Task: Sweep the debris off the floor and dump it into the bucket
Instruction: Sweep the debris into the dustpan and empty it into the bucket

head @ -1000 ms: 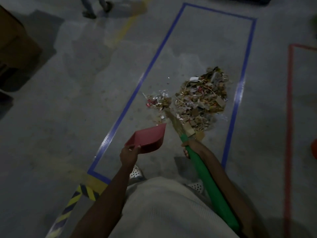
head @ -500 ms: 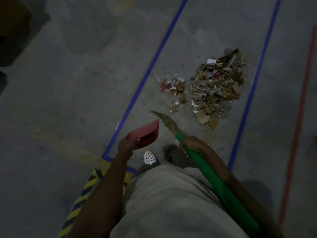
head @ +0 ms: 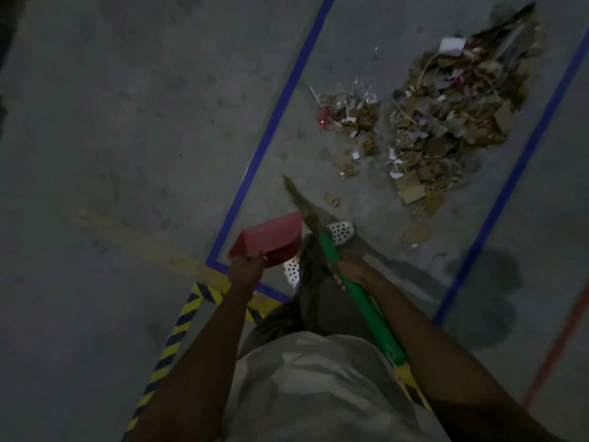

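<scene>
Inside the blue tape (head: 271,129) on the floor: kept the debris (head: 446,122) in one big heap, with a smaller heap (head: 350,119) just beside it; not yet collected.
Left hand (head: 243,271): gripped the red dustpan (head: 271,237) by its rear edge, fingers curled round it; carried it lifted and tilted, well apart from both heaps, probably to have it ready.
Right hand (head: 350,269): closed around the green broom handle (head: 366,307), low and near the bristles (head: 302,202), likely for short, controlled strokes.
Bristles: pointed forward, raised beside the dustpan, touching no debris.
Bucket: not seen anywhere.
Step, as judged: positioned short of the heaps; sweeping into the pan not begun.
Risk, as judged: could scatter the light paper pieces under a fast stroke.
</scene>
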A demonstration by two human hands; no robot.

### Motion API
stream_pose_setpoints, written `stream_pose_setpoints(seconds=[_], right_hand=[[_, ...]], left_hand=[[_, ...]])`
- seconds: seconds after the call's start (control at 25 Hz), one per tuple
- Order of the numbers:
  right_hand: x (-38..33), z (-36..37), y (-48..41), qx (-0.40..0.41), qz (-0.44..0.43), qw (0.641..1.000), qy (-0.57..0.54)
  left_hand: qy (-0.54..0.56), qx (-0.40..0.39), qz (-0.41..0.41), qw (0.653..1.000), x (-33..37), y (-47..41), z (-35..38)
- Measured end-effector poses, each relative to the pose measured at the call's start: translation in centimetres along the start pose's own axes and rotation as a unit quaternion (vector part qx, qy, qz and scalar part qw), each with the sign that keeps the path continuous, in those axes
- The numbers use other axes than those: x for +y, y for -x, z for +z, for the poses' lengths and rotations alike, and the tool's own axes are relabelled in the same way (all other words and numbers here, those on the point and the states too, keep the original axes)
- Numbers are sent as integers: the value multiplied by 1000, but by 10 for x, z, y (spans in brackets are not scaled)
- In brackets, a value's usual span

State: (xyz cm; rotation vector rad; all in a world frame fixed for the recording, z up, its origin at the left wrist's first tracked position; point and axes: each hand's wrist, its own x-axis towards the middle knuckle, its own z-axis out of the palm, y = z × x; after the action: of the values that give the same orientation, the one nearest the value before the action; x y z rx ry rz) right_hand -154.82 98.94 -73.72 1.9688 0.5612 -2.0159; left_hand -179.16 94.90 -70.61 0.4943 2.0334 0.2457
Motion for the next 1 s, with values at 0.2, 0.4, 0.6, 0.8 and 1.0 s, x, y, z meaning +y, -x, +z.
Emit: stream_pose_setpoints(seconds=[0.2,0.4,0.6,0.8,1.0], right_hand=[[-4,-37,-42,121,26,991,-52],[-18,-45,-5,173,-32,960,-219],[-32,-2,46,77,-55,968,-231],[-41,49,38,-37,12,988,-147],[-17,68,22,22,14,985,-172]], left_hand=[[-121,-22,0,992,20,-41,3],[-182,-16,0,983,27,-52,-2],[-230,-33,6,973,20,-46,-16],[-185,-7,-42,982,10,-39,-38],[-249,-19,-10,968,-19,-38,-70]])
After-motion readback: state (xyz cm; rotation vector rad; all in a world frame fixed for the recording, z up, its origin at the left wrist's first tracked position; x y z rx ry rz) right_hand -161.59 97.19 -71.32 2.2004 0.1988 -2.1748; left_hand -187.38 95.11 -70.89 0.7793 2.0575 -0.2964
